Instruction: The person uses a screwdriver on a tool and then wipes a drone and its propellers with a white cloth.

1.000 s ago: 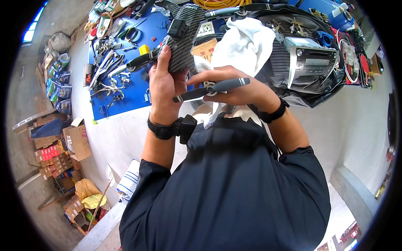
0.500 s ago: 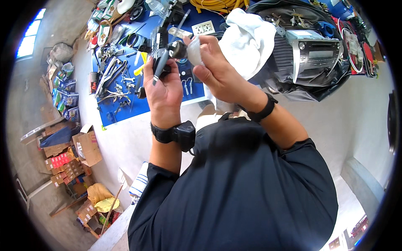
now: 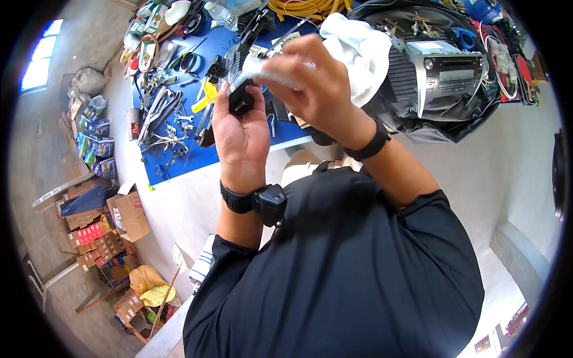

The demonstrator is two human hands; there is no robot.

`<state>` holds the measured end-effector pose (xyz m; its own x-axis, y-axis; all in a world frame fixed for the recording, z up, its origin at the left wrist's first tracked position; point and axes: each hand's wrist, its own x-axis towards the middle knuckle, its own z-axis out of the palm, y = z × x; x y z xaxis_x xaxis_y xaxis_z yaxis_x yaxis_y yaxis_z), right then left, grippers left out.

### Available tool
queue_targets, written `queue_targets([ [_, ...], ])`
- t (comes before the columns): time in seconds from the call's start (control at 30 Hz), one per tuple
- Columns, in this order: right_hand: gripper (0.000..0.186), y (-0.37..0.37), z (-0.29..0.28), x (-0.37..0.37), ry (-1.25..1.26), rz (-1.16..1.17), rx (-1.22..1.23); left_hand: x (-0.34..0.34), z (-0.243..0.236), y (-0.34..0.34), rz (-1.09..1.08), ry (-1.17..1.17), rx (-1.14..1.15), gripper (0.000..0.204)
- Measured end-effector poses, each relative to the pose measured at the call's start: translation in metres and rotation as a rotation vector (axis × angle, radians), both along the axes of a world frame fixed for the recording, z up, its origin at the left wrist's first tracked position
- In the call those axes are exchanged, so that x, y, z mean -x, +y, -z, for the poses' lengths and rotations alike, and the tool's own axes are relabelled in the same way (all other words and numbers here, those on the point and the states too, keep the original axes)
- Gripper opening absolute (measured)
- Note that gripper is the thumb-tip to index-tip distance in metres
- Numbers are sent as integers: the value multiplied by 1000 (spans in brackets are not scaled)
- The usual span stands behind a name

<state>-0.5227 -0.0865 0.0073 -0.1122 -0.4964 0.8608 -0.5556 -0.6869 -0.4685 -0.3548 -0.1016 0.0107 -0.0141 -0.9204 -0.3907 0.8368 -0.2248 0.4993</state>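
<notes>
A black, carbon-patterned drone (image 3: 236, 62) is held edge-on in front of the blue tabletop (image 3: 206, 158), between two bare hands.
The left hand (image 3: 243, 132) grips it from below, thumb and fingers closed around its dark lower end, palm turned up. The right hand (image 3: 325, 83), blurred, has its fingers bent around a pale, cloth-like thing (image 3: 285, 79) right against or just beside the drone; whether they touch cannot be told. Left of the drone lie a yellow tool (image 3: 206, 96) and, farther left, a cluster of metal wrenches (image 3: 158, 113). Beyond stand a clear bottle (image 3: 221, 15) and a coil of yellow hose (image 3: 310, 7). To the right, a white towel (image 3: 353, 51) lies beside a silver car stereo (image 3: 450, 80) on black sheeting (image 3: 388, 119).
</notes>
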Motion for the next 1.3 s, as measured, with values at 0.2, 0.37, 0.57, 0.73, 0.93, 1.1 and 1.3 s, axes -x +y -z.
queue_targets([
  [0.2,19,-5,4,-9,-714,-170,-462,9,-12,-6,-54,-22,-73,33],
  [0.37,32,-13,5,-7,-210,-70,-129,15,-21,-5,-42,3,-77,31],
  [0.57,43,-19,-6,-15,-376,-144,-288,21,-37,7,7,-35,13,41],
  [0.73,17,-30,-30,-21,-998,-493,-507,-5,-34,15,184,-28,409,53],
  [0.93,31,-41,-48,-35,-1065,-498,-608,-72,6,4,-82,-664,284,77],
  [1.1,31,-51,-56,-64,-911,-523,-738,-131,0,-31,-381,-1768,970,107],
  [1.3,38,-69,-50,-102,-523,-363,-796,-146,-19,-58,-7,-1407,1067,71],
])
